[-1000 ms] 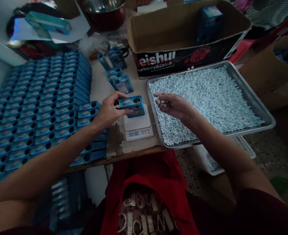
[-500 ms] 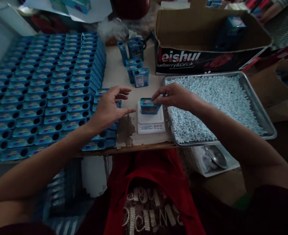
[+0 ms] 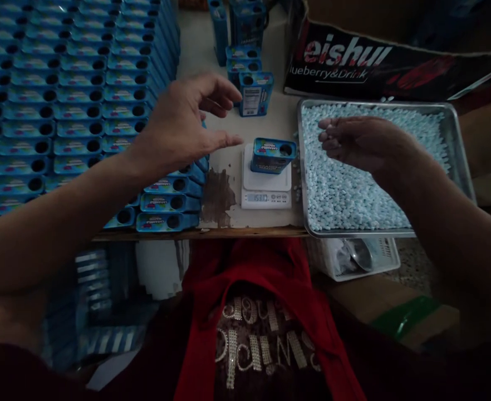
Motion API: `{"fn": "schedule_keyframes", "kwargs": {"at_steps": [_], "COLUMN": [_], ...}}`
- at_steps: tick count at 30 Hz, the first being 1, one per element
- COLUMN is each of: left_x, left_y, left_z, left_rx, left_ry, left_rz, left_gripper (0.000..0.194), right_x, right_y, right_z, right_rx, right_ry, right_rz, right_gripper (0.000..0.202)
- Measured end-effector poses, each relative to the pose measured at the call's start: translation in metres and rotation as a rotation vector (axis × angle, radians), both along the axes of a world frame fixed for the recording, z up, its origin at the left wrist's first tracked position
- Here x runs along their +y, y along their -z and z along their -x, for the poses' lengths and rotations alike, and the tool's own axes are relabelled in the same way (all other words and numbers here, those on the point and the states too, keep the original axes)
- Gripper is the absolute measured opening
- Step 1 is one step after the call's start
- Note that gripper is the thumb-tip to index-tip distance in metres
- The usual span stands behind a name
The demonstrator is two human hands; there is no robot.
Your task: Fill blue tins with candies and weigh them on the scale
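A blue tin with a round dark hole in its top stands upright on a small white digital scale. My left hand hovers to the left of the scale, thumb and fingers spread apart with nothing between them. Over the metal tray of small pale-blue pellets, my right hand has its fingertips drawn together. Whether pellets are in that pinch is hard to make out. Behind the scale, another blue tin shows its printed label, with several more tins behind it.
Rows of blue tins fill the table's left side. A black printed carton sits behind the tray. Below the table's front edge, a white basket holds a metal scoop.
My right hand has left the tin's opening and moved right over the pellets. The scale's reading has changed. My left hand stays spread beside the scale, and the view has tilted downward.
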State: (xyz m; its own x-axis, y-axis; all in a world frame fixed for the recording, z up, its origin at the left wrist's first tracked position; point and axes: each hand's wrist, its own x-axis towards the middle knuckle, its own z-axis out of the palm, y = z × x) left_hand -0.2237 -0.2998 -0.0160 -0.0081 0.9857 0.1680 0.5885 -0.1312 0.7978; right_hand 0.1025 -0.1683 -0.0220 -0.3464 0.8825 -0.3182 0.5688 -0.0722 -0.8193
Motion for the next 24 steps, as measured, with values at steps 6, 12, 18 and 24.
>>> {"fn": "schedule_keyframes", "kwargs": {"at_steps": [6,12,18,24], "left_x": [0.006,0.011,0.024,0.062], "left_y": [0.002,0.004,0.025,0.036], "left_z": [-0.005,-0.005,-0.032,-0.068], "left_rx": [0.07,0.112,0.223,0.509], "left_ry": [0.067,0.105,0.214,0.474], "left_rz": [0.153,0.223,0.077,-0.024], "left_gripper": [0.072,0.063,0.076,0.047], "right_x": [-0.01,-0.022,0.0,0.052], "right_y": [-0.02,-0.024,-0.015,0.015], "right_z": [0.022,0.034,0.016,-0.009], "right_rx": [0.267,0.221,0.29,-0.328], "right_ry": [-0.185,-0.399,-0.288,-0.412], "right_rz": [0.137,-0.003,0.036,-0.444], "right_gripper": [0.016,0.009,0.009,0.021]}}
